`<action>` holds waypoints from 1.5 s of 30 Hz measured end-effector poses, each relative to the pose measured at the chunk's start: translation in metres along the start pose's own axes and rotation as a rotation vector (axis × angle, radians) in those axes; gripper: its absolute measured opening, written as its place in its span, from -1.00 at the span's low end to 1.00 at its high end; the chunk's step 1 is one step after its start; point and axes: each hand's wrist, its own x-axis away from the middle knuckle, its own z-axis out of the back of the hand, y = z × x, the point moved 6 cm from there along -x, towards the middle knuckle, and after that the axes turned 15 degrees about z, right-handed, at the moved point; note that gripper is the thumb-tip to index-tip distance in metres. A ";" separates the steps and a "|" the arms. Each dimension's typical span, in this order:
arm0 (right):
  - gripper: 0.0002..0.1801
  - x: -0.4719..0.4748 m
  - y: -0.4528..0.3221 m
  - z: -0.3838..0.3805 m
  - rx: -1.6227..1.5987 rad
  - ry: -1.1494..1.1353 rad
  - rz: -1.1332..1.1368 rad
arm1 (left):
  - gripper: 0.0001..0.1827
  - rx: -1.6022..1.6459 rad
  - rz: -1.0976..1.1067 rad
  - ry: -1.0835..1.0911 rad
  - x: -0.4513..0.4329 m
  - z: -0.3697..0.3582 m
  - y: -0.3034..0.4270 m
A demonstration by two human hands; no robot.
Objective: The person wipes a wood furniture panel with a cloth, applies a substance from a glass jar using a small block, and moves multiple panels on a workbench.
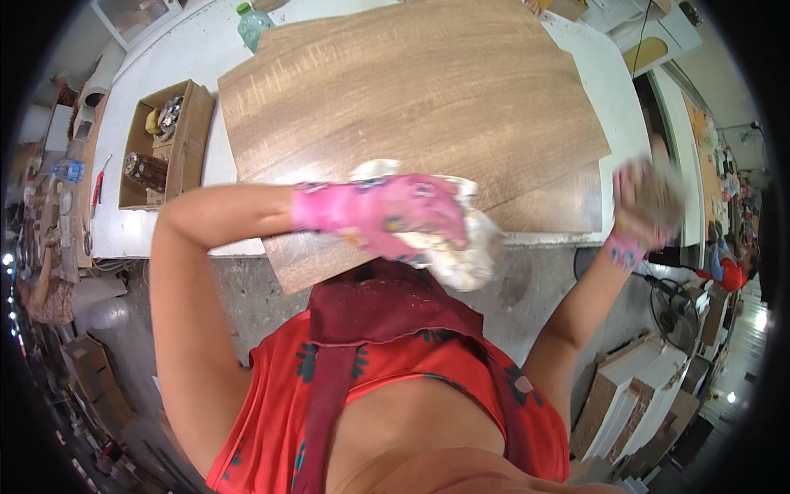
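My left hand (410, 213), in a pink patterned glove, grips a bunched white cloth (469, 259) close to my apron. The cloth hangs over the near edge of a stack of wood-grain panels (407, 99). One lower panel (308, 262) juts past the table edge towards me. Off to the right, my right hand (645, 200) is raised beside the panels, also in a pink glove. Motion blurs it; a greyish-brown patch covers its palm side, and I cannot tell whether that is the glove or a held thing.
A cardboard box (197, 136) on the white table (117, 231) holds a brown bottle (146, 171) and other items. Left of it lies a red-handled tool (97, 188). A green-capped bottle (253, 28) stands behind. On the right are a fan (674, 315), stacked boards (636, 395) and another person (732, 272).
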 end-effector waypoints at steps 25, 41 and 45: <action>-0.38 0.032 0.069 0.007 1.447 0.173 -0.092 | -0.63 0.326 0.795 1.408 0.321 0.162 -0.013; -0.49 0.161 0.007 -0.080 1.753 0.293 0.117 | -0.66 0.215 0.830 1.467 0.337 0.207 -0.051; -0.49 0.163 -0.016 -0.069 1.411 0.594 0.300 | -0.66 0.393 0.690 1.502 0.321 0.213 -0.032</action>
